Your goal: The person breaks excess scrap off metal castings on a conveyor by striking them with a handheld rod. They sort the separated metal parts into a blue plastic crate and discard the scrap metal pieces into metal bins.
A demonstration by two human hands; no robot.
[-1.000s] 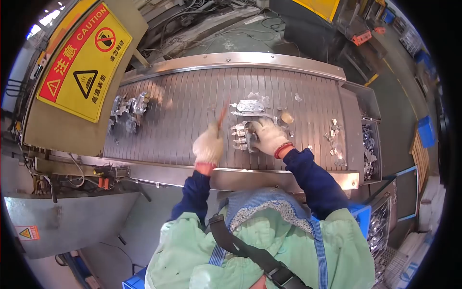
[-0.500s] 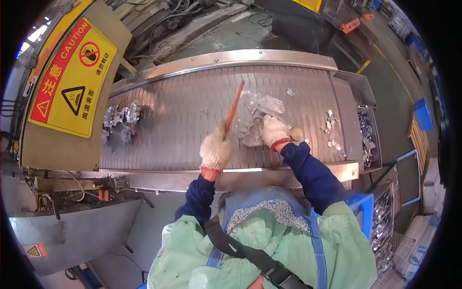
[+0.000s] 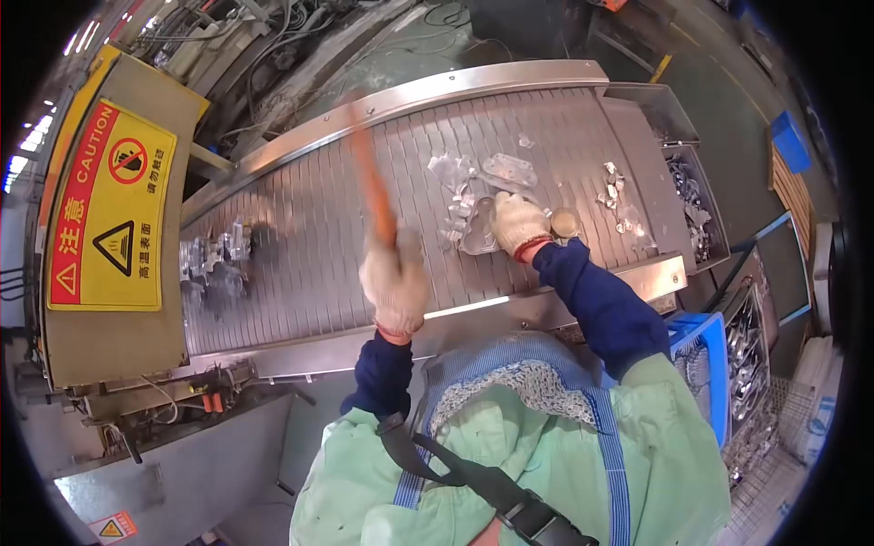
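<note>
My left hand [image 3: 396, 284], in a white knit glove, is closed round an orange stick [image 3: 371, 177]. The stick points up and away over the slatted metal conveyor [image 3: 337, 273], blurred by motion. My gloved right hand [image 3: 519, 223] grips the edge of a silvery metal casting [image 3: 476, 232] lying on the slats; its fingertips are partly hidden. Just beyond lies a second, rounded metal casting [image 3: 510, 171], with thin crumpled metal scrap [image 3: 451, 170] beside it. A round tan piece [image 3: 565, 222] sits by my right wrist.
More metal pieces [image 3: 218, 259] lie at the conveyor's left end, near a panel with a yellow hot-surface caution sign [image 3: 114, 205]. Small scraps [image 3: 610, 187] lie at right, before a scrap-filled metal bin [image 3: 689, 205]. A blue crate [image 3: 715, 364] stands at my right side.
My left hand has swung the stick left and tilted it. My right hand stays at the casting. The whole view has shifted and turned slightly.
</note>
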